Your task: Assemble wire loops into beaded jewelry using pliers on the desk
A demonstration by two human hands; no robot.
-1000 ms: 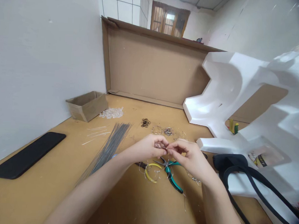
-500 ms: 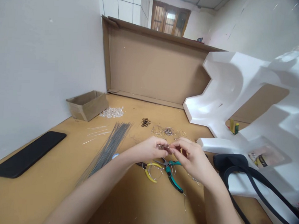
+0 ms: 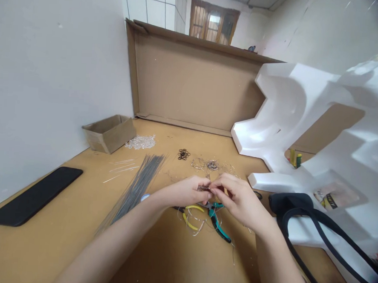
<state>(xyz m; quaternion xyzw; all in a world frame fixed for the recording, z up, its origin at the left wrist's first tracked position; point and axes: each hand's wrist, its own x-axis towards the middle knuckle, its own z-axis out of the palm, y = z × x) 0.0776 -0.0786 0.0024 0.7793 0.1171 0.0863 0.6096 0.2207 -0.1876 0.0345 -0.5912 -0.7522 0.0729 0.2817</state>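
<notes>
My left hand (image 3: 190,191) is closed, pinching a thin metal wire (image 3: 204,188) between thumb and fingers. Fingertips of my right hand (image 3: 235,199) meet it there, closed on the wire's other end. How the wire is shaped inside the fingers is mostly hidden. Just below the hands lie yellow-handled pliers (image 3: 189,222) and teal-handled pliers (image 3: 218,228), their jaws partly covered by my hands. Thin silvery wire (image 3: 199,229) curls over the handles. Beyond the hands is a tangle of bent wire pieces (image 3: 212,164).
A bundle of straight grey wires (image 3: 138,189) lies left of my hands. Black rings (image 3: 184,154), a pile of clear small pieces (image 3: 140,141) and a cardboard box (image 3: 109,133) sit farther back. White foam (image 3: 266,182) and black straps (image 3: 289,211) border the right; a black slab (image 3: 35,195) lies far left.
My right hand has shifted slightly left, closer to my left hand. The wire curls around the yellow pliers look different, less like a round loop.
</notes>
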